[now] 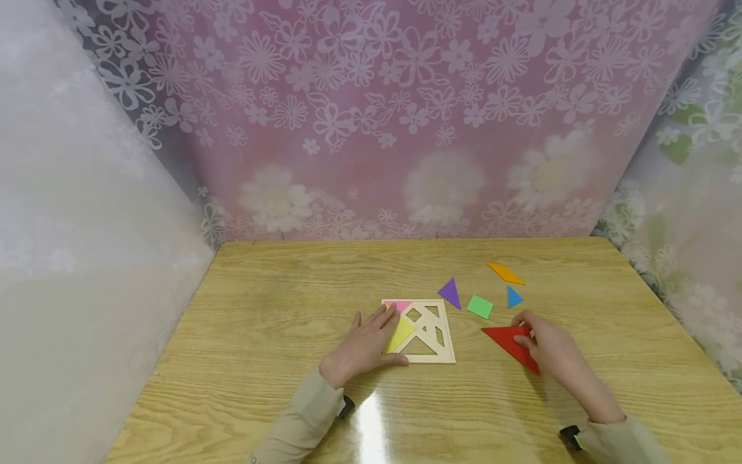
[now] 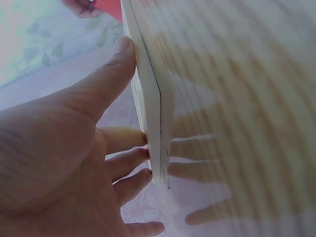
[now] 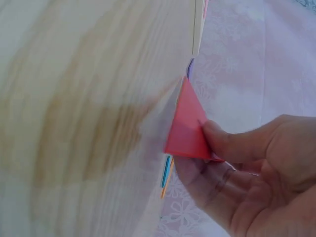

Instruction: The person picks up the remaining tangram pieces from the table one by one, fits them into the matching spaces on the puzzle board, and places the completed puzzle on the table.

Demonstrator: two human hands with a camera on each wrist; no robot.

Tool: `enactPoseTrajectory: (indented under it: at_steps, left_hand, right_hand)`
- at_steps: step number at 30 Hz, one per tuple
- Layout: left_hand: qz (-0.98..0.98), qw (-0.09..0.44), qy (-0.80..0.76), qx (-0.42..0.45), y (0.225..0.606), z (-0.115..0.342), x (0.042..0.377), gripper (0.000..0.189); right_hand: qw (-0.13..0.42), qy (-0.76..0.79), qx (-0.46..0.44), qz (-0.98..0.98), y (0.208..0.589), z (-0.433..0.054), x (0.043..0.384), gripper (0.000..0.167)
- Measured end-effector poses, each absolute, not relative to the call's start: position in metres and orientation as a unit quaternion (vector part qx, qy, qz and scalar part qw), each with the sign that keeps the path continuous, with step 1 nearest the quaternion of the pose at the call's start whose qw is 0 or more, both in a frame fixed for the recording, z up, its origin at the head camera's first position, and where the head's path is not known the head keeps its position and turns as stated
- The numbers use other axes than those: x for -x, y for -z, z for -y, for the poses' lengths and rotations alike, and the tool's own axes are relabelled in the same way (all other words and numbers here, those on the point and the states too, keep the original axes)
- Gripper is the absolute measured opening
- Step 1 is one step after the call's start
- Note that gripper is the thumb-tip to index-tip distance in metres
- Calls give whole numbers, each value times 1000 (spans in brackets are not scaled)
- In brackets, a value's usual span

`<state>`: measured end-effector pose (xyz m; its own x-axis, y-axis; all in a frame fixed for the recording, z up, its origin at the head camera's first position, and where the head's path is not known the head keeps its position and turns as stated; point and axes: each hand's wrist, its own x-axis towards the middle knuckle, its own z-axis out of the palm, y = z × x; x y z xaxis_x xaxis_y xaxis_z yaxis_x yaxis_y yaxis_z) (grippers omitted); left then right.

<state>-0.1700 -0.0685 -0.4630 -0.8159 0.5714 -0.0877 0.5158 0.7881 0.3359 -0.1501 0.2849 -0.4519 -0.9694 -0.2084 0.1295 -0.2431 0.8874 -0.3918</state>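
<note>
To the right of the wooden tray [image 1: 449, 336], your right hand [image 1: 551, 346] pinches the red triangle [image 1: 510, 339], probably light, stiff and slick, best held by its faces near an edge, while your left hand [image 1: 364, 343] rests outstretched on the tray's left side.

A yellowish-brown, wood-grained table [image 1: 255, 303] spreads across the lower half of the head view, its far corners rounded. A bright white streak of reflected light [image 1: 371, 425] lies on its near part. Behind the far edge hangs a pink curtain printed with white flower outlines [image 1: 359, 96], with large, blurry pale daisies [image 1: 275, 198] low down. A plainer whitish curtain [image 1: 87, 225] slants along the left; a pale curtain with green leaves and white flowers [image 1: 695, 161] borders the right.
</note>
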Motion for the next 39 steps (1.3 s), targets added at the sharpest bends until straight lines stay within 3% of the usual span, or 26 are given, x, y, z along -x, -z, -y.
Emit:
enactPoseTrajectory:
  at_steps: [22, 39]
  left_hand:
    - [-940, 103, -154, -285, 461, 69, 170, 94]
    - [-942, 97, -143, -287, 461, 69, 171, 96]
  right_hand:
    - [92, -263, -152, 948, 435, -234, 165, 27]
    - [23, -291, -171, 941, 443, -180, 180, 24]
